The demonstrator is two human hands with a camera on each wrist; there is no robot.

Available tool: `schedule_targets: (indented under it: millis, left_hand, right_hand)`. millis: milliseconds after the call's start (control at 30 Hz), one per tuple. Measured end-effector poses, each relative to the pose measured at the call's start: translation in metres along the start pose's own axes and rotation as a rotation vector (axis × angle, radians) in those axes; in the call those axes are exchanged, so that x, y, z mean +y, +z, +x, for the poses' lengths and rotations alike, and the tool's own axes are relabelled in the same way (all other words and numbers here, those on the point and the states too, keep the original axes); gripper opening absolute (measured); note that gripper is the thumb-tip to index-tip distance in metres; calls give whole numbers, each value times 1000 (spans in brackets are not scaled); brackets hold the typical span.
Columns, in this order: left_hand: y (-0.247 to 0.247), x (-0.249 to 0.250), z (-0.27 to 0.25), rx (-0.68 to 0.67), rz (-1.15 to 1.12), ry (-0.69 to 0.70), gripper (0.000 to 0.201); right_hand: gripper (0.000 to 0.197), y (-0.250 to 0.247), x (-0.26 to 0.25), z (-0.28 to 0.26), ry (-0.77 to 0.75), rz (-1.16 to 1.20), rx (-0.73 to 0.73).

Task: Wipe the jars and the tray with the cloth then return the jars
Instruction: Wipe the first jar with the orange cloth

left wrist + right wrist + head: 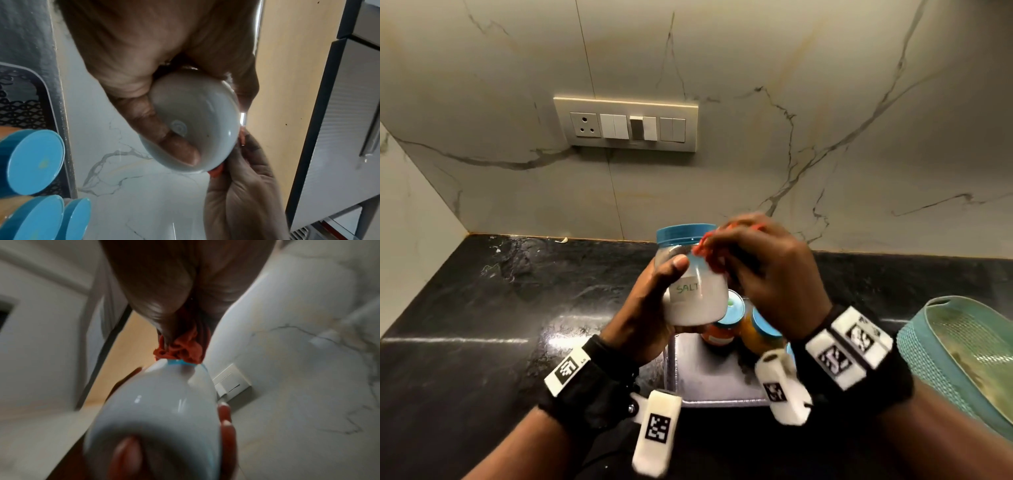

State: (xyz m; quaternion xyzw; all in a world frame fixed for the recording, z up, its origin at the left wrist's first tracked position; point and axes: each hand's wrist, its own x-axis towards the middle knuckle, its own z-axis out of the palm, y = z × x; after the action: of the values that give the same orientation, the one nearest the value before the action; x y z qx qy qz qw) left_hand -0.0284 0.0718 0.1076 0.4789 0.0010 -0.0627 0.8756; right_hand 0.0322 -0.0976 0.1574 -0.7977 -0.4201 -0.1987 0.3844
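My left hand grips a clear salt jar with a blue lid, lifted above the counter; its thumb lies across the front and a finger supports the base. My right hand bunches a red cloth against the jar's neck just under the lid, which the right wrist view shows as red cloth on the salt jar. Below the hands a metal tray holds two blue-lidded jars, with orange and yellow contents.
A teal mesh basket stands at the right on the black stone counter. A switch panel is set in the marble wall behind. Blue jar lids crowd the lower left of the left wrist view.
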Motion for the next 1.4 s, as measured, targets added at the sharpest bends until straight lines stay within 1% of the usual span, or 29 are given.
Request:
schedule_targets:
  millis: [33, 100, 167, 233, 267, 300, 367, 400, 433, 467, 500, 567, 600, 667, 733, 800, 833, 867, 933, 967, 1033, 1067, 1167, 1233, 1267, 1300, 1333, 1367, 1400]
  left_hand:
    - [2, -1, 0, -3, -1, -2, 73]
    - [4, -1, 1, -6, -44, 5, 73]
    - [-1, 0, 4, -3, -87, 4, 69]
    - [-6, 2, 4, -4, -98, 3, 73]
    - [-8, 3, 4, -7, -93, -3, 74]
    - [-8, 3, 4, -10, -88, -10, 74]
    - [-5, 1, 2, -25, -92, -22, 73]
    - [-3, -2, 2, -29, -97, -25, 74]
    - [-2, -3, 1, -28, -107, -26, 75]
    - [-1, -3, 1, -28, -129, -26, 75]
    - [-2, -2, 1, -27, -165, -29, 72]
    - [-8, 0, 1, -26, -209, -45, 70]
    - [-11, 1, 1, -31, -196, -55, 72]
    - [-16, 2, -1, -39, -140, -75, 75]
    - [-16, 2, -2, -39, -94, -82, 72]
    - [-13, 1, -2, -44, -82, -87, 69]
    - [-11, 1, -2, -47, -88, -91, 69]
    - [-10, 1, -1, -51, -99, -95, 69]
    - [-9, 2, 0, -60, -111, -97, 71]
    - [-8, 3, 0, -69, -105, -93, 71]
    - [-8, 5, 0, -77, -90, -75, 71]
    - [-9, 6, 0, -71, -88, -55, 72]
    - [-11, 7, -1, -53, -56, 17, 67]
    - [-14, 7, -2, -55, -74, 28, 65]
    - [-16, 7, -2, -62, -72, 26, 66]
    - [-17, 7, -3, -60, -50, 17, 68]
    - [-17, 7, -3, -52, -18, 9, 71]
    - [-16, 7, -3, -39, 9, 5, 74]
    - [-15, 6, -4, -31, 27, 5, 80]
  right_hand:
    - [18, -1, 3, 6, 45, 5, 43]
    - [18, 3, -2, 1, 31, 8, 74]
    - [18, 12, -15, -18, -74, -33, 28]
    - [12, 16, -21, -36, -202, -99, -39]
    - [12, 17, -17, -37, -212, -90, -45]
    - [14, 15, -10, -31, -177, -45, -25]
    - [19, 9, 2, -13, -23, 49, 48]
    - [21, 6, 4, -5, 39, 62, 70]
    - [23, 5, 3, -1, 68, 54, 74]
    - [25, 6, -1, -2, 65, 48, 53]
    - [30, 7, -8, -7, 50, 45, -3]
    - [48, 5, -22, -21, 28, 35, -194]
    - [55, 2, -24, -25, 16, 40, -288]
    - [62, -9, -18, -26, -17, 73, -411]
    - [70, -19, -9, -21, -61, 32, -439]
    - [78, -25, -4, -15, -152, -118, -382]
    - [76, -26, -3, -15, -181, -168, -348]
    - [70, -27, -2, -15, -201, -181, -316]
    - [49, -30, 0, -11, -211, -143, -249]
    - [41, -31, 1, -8, -178, -103, -211]
    - [34, -31, -1, -6, -106, -42, -176]
    - [33, -31, -3, -7, -91, -42, -176]
    - [24, -25, -21, -18, -155, -100, -253]
    - [17, -23, -30, -25, -146, -16, -338]
    - [16, -23, -32, -26, -148, -3, -338]
    - [17, -21, -28, -23, -167, -71, -305]
    - [19, -19, -22, -20, -154, -95, -249]
    - [19, -18, -13, -15, -113, -92, -180]
    - [20, -17, -7, -8, -39, -86, -110]
